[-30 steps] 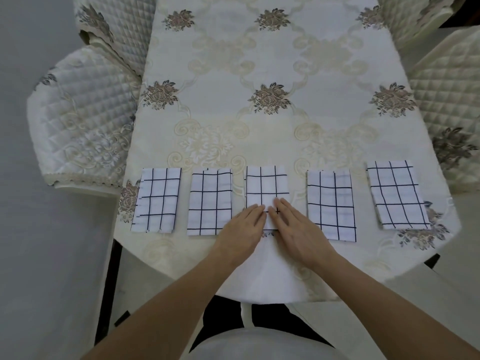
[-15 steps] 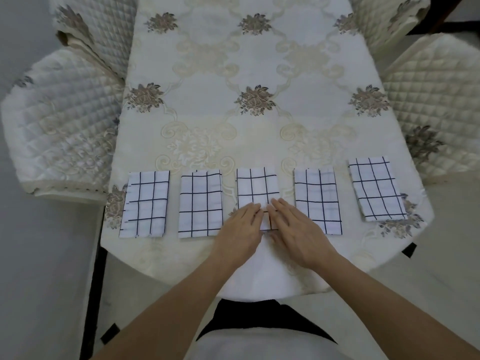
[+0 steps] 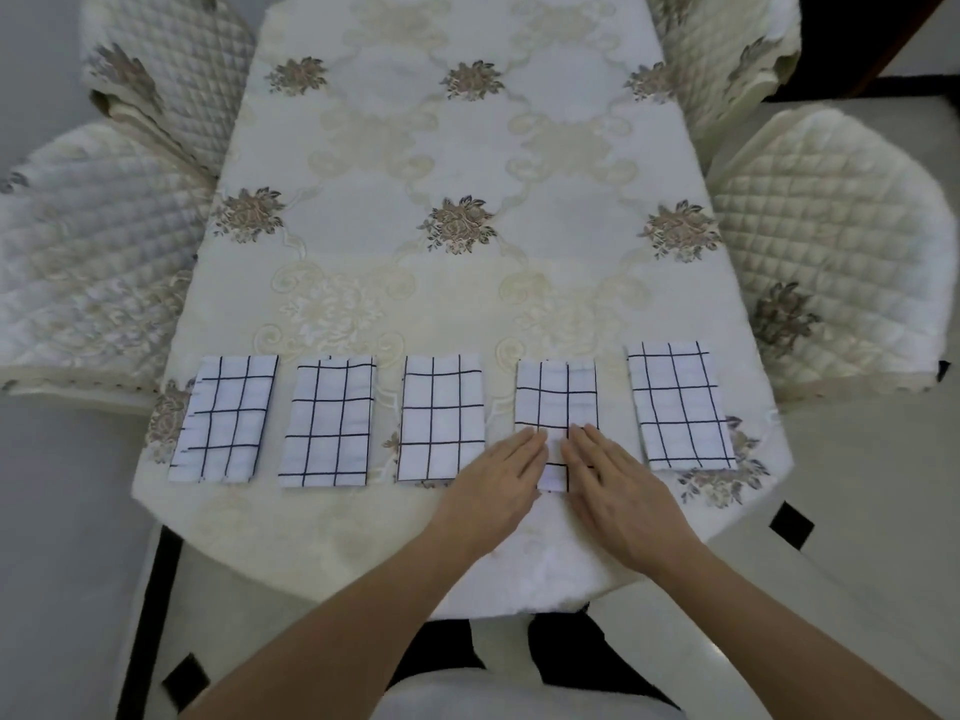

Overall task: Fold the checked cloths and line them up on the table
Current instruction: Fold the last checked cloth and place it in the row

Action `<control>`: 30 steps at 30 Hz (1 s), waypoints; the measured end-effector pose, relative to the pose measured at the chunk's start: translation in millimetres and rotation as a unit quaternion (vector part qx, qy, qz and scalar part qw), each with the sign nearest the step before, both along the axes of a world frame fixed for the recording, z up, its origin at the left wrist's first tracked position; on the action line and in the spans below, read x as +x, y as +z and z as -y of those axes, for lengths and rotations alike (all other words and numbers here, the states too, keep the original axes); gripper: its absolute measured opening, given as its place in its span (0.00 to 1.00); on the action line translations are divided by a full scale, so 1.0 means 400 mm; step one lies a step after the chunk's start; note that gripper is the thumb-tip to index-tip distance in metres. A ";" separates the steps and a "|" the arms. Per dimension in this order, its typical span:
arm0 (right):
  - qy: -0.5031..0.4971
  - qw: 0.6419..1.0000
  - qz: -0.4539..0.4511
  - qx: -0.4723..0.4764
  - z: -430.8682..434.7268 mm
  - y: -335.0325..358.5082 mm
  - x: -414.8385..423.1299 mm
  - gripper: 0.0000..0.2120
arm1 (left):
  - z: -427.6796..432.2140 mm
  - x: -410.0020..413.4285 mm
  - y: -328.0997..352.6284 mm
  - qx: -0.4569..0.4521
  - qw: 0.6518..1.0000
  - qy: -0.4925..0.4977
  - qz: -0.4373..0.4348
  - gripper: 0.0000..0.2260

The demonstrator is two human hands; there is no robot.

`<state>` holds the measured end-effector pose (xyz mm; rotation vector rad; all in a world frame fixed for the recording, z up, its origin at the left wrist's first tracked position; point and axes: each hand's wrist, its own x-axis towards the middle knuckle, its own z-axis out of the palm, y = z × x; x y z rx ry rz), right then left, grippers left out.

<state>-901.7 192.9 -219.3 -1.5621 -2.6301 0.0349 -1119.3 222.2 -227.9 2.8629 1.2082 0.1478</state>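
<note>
Both hands lie flat, fingers straight and together, on the near end of the fourth cloth (image 3: pixel 557 397) from the left; the left hand (image 3: pixel 501 478) covers its near-left corner and the right hand (image 3: pixel 610 483) its near-right edge, with a strip of check showing between them. Neither hand pinches anything: palms down, they press on the fabric. A second ago the same flat hands rested on the middle cloth (image 3: pixel 440 418); they have since shifted one place to the right, and the middle cloth now lies uncovered and square. That suggests the folding is finished and what remains is smoothing and straightening piece by piece. Five folded cloths sit in a row along the near edge of the bench (image 3: pixel 467 283), each apart from its neighbour: the far-left cloth (image 3: pixel 223 419), the second cloth (image 3: pixel 328 422), then the middle one, the one under the hands, and the far-right cloth (image 3: pixel 680 405), which lies slightly turned. It probably needs squaring next.
</note>
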 end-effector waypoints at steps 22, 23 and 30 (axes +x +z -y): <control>0.085 0.996 0.002 -0.004 -0.056 -0.037 0.062 0.24 | 0.027 0.084 -0.028 -0.022 0.992 0.124 0.024 0.20; 0.084 0.996 0.001 -0.005 -0.055 -0.038 0.063 0.24 | 0.025 0.083 -0.029 -0.021 0.992 0.123 0.024 0.21; 0.056 0.998 -0.031 -0.025 -0.071 0.025 0.123 0.23 | 0.010 0.157 0.024 -0.005 0.989 0.141 0.041 0.23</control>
